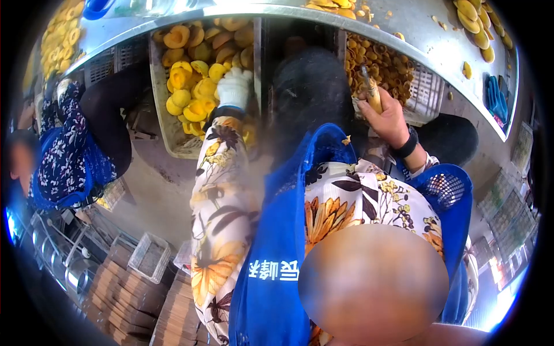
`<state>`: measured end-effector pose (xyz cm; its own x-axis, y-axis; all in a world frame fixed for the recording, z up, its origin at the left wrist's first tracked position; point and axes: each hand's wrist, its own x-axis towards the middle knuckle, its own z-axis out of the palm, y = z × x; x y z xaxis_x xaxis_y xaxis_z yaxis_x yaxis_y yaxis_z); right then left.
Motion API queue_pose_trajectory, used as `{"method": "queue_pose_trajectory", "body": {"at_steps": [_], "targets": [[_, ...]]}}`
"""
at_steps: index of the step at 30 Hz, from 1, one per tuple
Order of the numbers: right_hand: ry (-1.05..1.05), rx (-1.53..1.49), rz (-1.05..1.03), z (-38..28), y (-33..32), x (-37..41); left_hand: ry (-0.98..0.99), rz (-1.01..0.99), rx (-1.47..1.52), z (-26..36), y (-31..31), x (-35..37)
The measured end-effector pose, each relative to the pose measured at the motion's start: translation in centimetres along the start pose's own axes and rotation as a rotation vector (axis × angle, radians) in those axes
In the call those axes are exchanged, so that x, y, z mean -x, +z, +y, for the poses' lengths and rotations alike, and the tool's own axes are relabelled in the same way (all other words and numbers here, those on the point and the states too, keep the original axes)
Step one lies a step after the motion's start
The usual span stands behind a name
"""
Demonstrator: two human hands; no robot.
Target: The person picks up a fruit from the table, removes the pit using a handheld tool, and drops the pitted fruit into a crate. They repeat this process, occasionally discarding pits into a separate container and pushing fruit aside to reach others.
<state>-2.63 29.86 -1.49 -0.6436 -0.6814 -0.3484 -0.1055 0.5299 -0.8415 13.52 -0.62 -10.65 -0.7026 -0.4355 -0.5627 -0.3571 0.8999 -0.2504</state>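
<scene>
My left hand, in a white glove, is down in a crate of yellow peach halves. Its fingers curl downward against the fruit at the crate's right side, and what lies under them is hidden. In my bare right hand is a wooden-handled knife, its narrow metal end pointing up and away from me. That hand is closed around the handle, just in front of a white basket filled with small orange-brown scraps.
A metal worktable curves across the top, with peach halves at its right and blue gloves near the end. Another person sits at left. Stacked cardboard and an empty-looking crate stand at lower left.
</scene>
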Motion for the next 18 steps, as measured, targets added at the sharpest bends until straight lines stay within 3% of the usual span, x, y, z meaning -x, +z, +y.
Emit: {"method": "queue_pose_trajectory", "body": {"at_steps": [2,3,4,6,10,14,18], "targets": [[0.044,-0.042,0.003,-0.6,-0.3,-0.1,-0.036,0.059,0.353,-1.0,-1.4,1.1],[0.061,-0.064,0.005,-0.8,-0.3,-0.1,-0.084,0.186,0.586,-1.8,0.1,1.4],[0.066,-0.065,0.005,-0.9,-0.3,-0.2,-0.106,0.06,0.875,-3.0,2.0,0.5],[0.075,-0.069,-0.003,-0.9,-0.3,-0.5,-0.002,-0.125,1.077,-4.6,3.9,0.1],[0.023,-0.005,-0.049,-0.8,-0.2,-0.8,-0.313,-0.001,0.387,-1.3,-1.7,1.0],[0.014,0.009,-0.032,-1.0,-0.5,-0.8,-0.192,-0.126,0.227,1.0,-0.9,0.8],[0.051,-0.036,-0.01,-0.4,-0.5,-0.8,-0.024,-0.073,0.18,0.3,2.0,1.4]]}}
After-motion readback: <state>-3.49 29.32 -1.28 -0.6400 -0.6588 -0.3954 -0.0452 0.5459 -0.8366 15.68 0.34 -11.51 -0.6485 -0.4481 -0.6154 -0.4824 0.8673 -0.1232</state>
